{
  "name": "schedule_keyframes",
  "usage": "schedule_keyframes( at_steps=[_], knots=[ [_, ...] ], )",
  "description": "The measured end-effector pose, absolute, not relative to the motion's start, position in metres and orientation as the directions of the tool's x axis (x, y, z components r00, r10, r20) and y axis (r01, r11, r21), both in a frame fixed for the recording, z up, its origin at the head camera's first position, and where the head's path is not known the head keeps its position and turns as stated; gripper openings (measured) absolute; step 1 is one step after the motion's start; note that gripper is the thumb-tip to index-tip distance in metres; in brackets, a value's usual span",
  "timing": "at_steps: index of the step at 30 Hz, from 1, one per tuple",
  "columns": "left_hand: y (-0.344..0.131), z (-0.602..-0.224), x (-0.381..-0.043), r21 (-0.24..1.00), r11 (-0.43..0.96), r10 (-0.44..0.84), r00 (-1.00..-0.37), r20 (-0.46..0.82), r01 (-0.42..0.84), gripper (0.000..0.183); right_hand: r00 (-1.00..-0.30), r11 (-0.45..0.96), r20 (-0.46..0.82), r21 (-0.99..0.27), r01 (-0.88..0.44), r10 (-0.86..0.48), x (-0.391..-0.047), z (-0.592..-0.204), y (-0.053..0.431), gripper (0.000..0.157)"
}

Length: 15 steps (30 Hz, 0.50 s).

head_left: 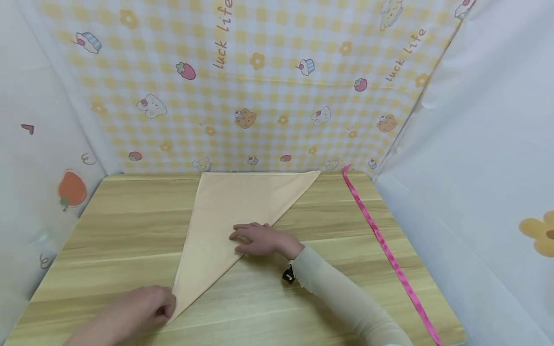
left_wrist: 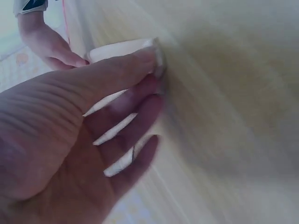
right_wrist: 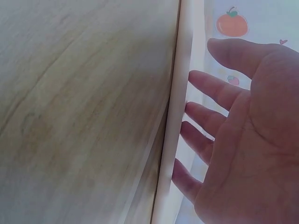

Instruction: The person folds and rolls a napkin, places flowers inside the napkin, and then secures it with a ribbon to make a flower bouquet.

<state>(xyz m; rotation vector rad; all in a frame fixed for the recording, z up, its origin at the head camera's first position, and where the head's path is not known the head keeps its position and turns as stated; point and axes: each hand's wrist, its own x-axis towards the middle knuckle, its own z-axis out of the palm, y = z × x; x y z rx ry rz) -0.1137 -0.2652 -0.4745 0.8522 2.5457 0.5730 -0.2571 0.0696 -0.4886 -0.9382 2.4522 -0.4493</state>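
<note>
A beige cloth [head_left: 225, 206] lies folded into a triangle on the wooden table. Its long slanted edge faces the lower right. At the cloth's near corner, my left hand [head_left: 151, 305] pinches the tip. The left wrist view has the thumb and index finger of that left hand [left_wrist: 88, 112] meeting on the cloth corner [left_wrist: 119, 49], with the other fingers loosely bent. My right hand [head_left: 257, 239] rests on the cloth near the middle of the slanted edge, fingers spread. Seen from the right wrist, the fingertips of the right hand [right_wrist: 252, 126] touch the cloth [right_wrist: 175, 126].
A long pink ribbon [head_left: 381, 238] runs along the right side of the wooden table [head_left: 125, 245]. Behind stands a yellow checked backdrop [head_left: 259, 91]. White sheets hang on the left [head_left: 34, 178] and right [head_left: 467, 158].
</note>
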Motion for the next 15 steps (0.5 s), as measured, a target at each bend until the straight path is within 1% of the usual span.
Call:
schedule_keyframes(
  at_steps=[2, 4, 6, 8, 10, 13, 15],
  knots=[
    [-0.266, -0.477, -0.106, 0.448, 0.736, 0.632, -0.752, -0.187, 0.507, 0.041, -0.653, 0.711, -0.311, -0.458, -0.534, -0.691, -0.256, -0.488, 0.070, 0.051],
    [-0.269, -0.484, -0.099, 0.374, 0.708, 0.666, -0.743, -0.070, 0.599, 0.039, -0.655, 0.712, -0.315, -0.470, -0.522, -0.687, -0.255, -0.487, 0.070, 0.051],
    [-0.271, -0.493, -0.092, 0.257, 0.681, 0.695, -0.716, 0.071, 0.686, 0.035, -0.660, 0.716, -0.317, -0.476, -0.510, -0.681, -0.255, -0.487, 0.071, 0.050],
    [-0.274, -0.503, -0.087, 0.167, 0.658, 0.712, -0.679, 0.181, 0.734, 0.033, -0.665, 0.719, -0.314, -0.472, -0.510, -0.677, -0.255, -0.488, 0.071, 0.050],
    [-0.276, -0.511, -0.081, 0.128, 0.659, 0.708, -0.668, 0.228, 0.741, 0.032, -0.669, 0.723, -0.312, -0.464, -0.513, -0.675, -0.254, -0.489, 0.071, 0.050],
    [-0.277, -0.515, -0.072, 0.129, 0.717, 0.664, -0.727, 0.177, 0.685, 0.030, -0.672, 0.725, -0.305, -0.448, -0.524, -0.674, -0.254, -0.491, 0.070, 0.051],
    [-0.274, -0.518, -0.066, 0.090, 0.752, 0.629, -0.753, 0.193, 0.652, 0.032, -0.673, 0.724, -0.303, -0.446, -0.526, -0.675, -0.254, -0.492, 0.069, 0.051]
  ],
)
